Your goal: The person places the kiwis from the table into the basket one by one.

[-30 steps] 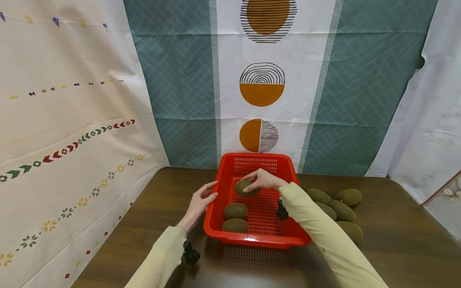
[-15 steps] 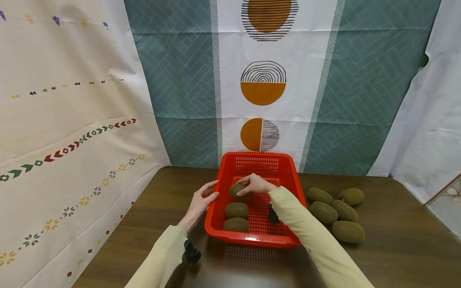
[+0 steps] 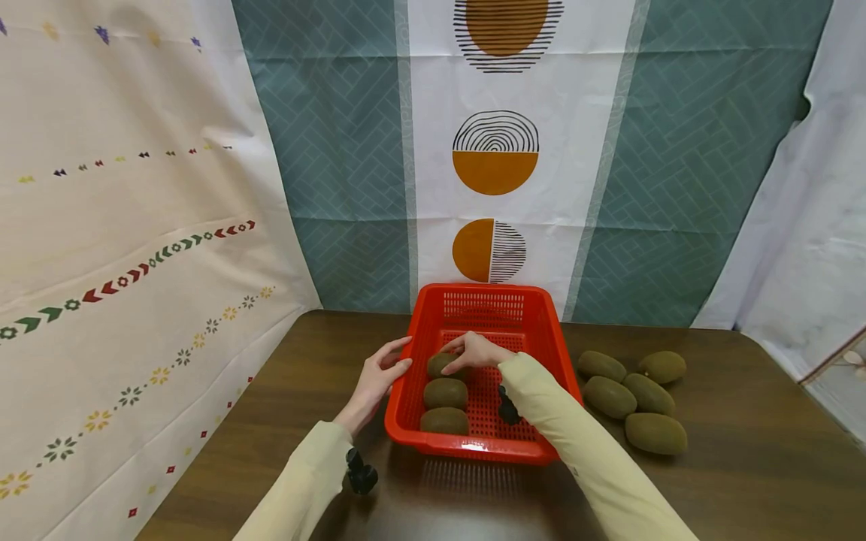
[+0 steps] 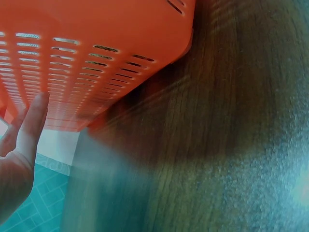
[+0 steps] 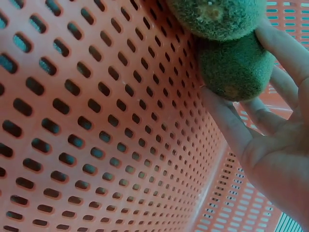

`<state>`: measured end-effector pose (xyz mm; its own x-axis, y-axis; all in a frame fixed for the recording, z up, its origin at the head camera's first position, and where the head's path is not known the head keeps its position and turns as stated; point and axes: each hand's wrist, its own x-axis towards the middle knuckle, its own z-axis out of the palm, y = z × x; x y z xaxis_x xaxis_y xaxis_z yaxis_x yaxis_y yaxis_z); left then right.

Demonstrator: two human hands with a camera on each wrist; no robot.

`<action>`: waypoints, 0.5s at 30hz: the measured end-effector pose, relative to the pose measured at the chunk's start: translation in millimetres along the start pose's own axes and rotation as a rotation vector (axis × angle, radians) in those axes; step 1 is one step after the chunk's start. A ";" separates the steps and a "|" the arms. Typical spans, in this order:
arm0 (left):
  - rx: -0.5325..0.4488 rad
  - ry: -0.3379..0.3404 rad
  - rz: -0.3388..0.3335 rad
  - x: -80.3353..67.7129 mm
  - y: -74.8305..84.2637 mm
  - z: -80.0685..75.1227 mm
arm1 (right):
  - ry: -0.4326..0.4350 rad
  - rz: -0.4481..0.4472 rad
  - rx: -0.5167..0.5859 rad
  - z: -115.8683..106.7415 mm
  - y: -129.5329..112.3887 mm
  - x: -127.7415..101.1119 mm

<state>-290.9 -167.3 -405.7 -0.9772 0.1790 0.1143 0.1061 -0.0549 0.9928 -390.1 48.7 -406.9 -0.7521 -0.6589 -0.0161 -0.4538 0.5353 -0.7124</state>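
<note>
Your right hand grips a kiwi at the floor of the red basket.
Your right hand (image 3: pixel 477 350) curls thumb and fingers (image 5: pixel 231 126) round the kiwi (image 3: pixel 441 364), which touches the basket floor near the left wall, right behind a second kiwi (image 3: pixel 445 393); a third kiwi (image 3: pixel 443 421) lies by the near rim. Your left hand (image 3: pixel 376 379) rests with straight fingers, holding nothing, against the outer left wall of the red basket (image 3: pixel 564 362). Five loose kiwis (image 3: pixel 632 398) lie toward the tabletop's (image 3: pixel 744 466) right edge.
</note>
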 end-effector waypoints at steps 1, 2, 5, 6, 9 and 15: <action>0.002 -0.002 0.001 0.3 0.5 0.1 | 0.001 0.009 0.006 -0.5 -0.7 -0.7; 0.001 -0.005 0.001 0.6 0.9 0.2 | -0.001 0.013 0.013 -1.0 -1.0 -1.0; -0.003 -0.010 0.001 1.4 1.6 0.9 | -0.013 0.033 0.028 -2.1 -1.2 -2.1; -0.004 -0.011 0.002 1.4 1.8 1.1 | -0.016 0.041 0.031 -2.5 -1.4 -2.4; -0.009 -0.011 0.003 1.7 1.7 1.6 | -0.029 0.046 0.019 -4.1 -2.4 -2.9; -0.017 -0.014 0.005 -0.7 1.3 0.0 | -0.041 0.022 0.029 -10.3 -10.5 -2.4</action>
<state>-290.1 -167.5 -404.5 -0.9739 0.1927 0.1203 0.1082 -0.0723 0.9915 -388.5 50.1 -392.2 -0.7410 -0.6688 -0.0606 -0.4227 0.5345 -0.7319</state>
